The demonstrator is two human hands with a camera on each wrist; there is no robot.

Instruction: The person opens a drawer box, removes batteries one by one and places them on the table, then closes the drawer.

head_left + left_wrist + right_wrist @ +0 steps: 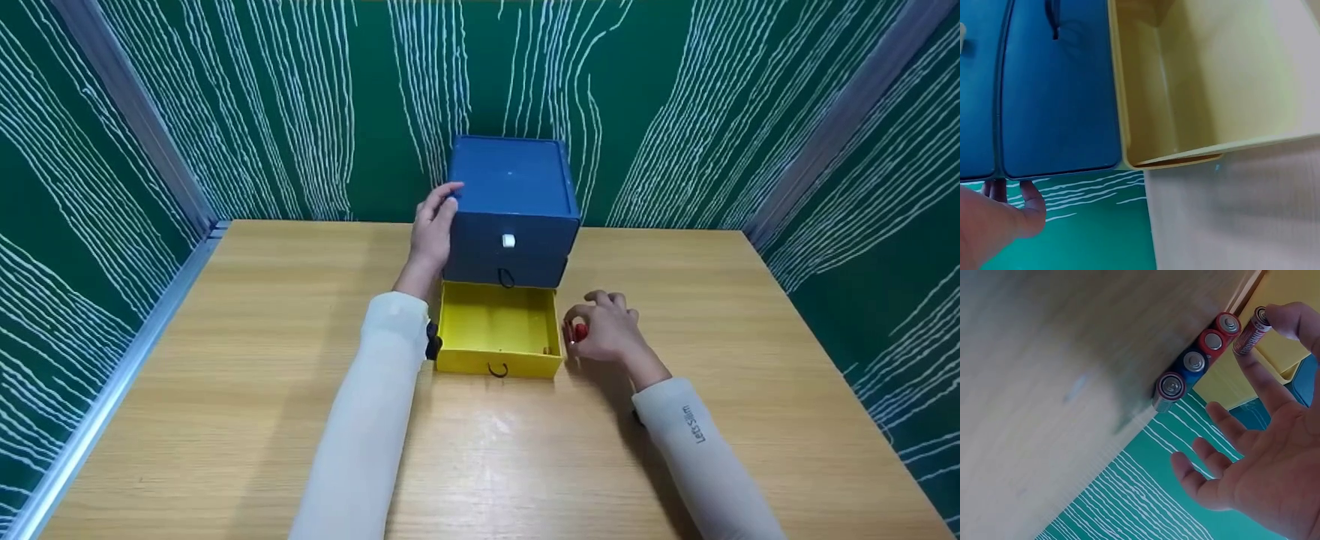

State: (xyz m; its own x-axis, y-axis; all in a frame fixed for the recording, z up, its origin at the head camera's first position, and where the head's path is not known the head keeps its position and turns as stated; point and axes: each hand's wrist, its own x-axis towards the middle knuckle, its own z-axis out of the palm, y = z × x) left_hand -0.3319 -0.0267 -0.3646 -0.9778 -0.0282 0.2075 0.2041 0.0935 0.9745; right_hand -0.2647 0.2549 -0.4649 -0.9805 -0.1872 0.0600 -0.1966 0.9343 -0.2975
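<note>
A yellow drawer (498,363) is pulled out from the bottom of a small blue cabinet (514,176). My left hand (431,232) rests against the cabinet's left side; in the left wrist view its fingertips (1032,194) meet that side's edge. Right of the drawer, my right hand (606,330) pinches a small battery (1252,333) between thumb and index finger, the other fingers spread. Several batteries (1193,361), red, blue and silver-ended, stand upright in a row beside the drawer, just by the pinched one. A tiny reddish-brown thing (547,350) lies in the drawer's near right corner.
The upper blue drawer has a white knob (508,241), the one below it a black loop (505,278). A wooden table (262,375) carries everything. Green walls (645,90) with white wavy lines enclose its back and sides.
</note>
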